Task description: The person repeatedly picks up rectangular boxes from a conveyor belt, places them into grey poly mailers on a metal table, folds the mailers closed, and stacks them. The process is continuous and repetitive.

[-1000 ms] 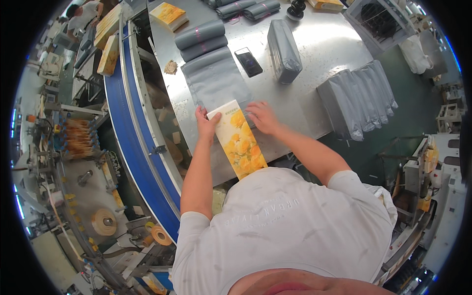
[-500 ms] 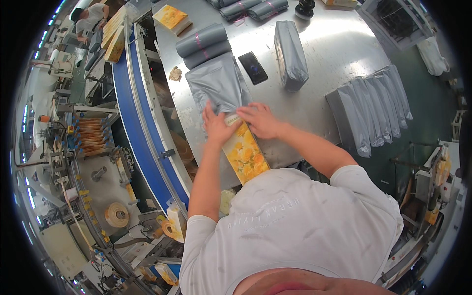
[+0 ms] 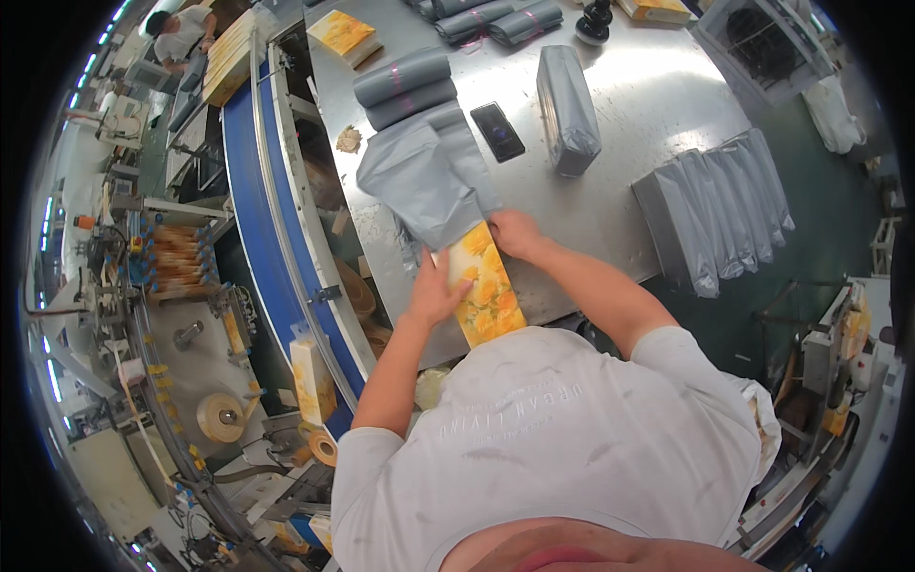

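Note:
A long pack with yellow flowers printed on it (image 3: 489, 296) lies on the metal table just in front of my body. Its far end is inside the mouth of a grey plastic bag (image 3: 419, 176), which lies puffed and creased beyond it. My left hand (image 3: 437, 294) is at the left side of the pack, its fingers on the bag's edge and its thumb over the pack. At the right corner of the bag's mouth, my right hand (image 3: 518, 235) is closed on the edge with its fingers curled.
Grey bag rolls (image 3: 402, 81) lie beyond the bag, a phone (image 3: 498, 132) to its right. A wrapped grey pack (image 3: 569, 112) stands farther right, several more (image 3: 715, 214) at the right edge. A blue conveyor (image 3: 276, 210) runs left; a co-worker (image 3: 181, 36) is far left.
The bag's mouth has come over the far end of the pack, and the bag is puffed up. My left hand has moved nearer along the pack; my right hand has shifted right and curled.

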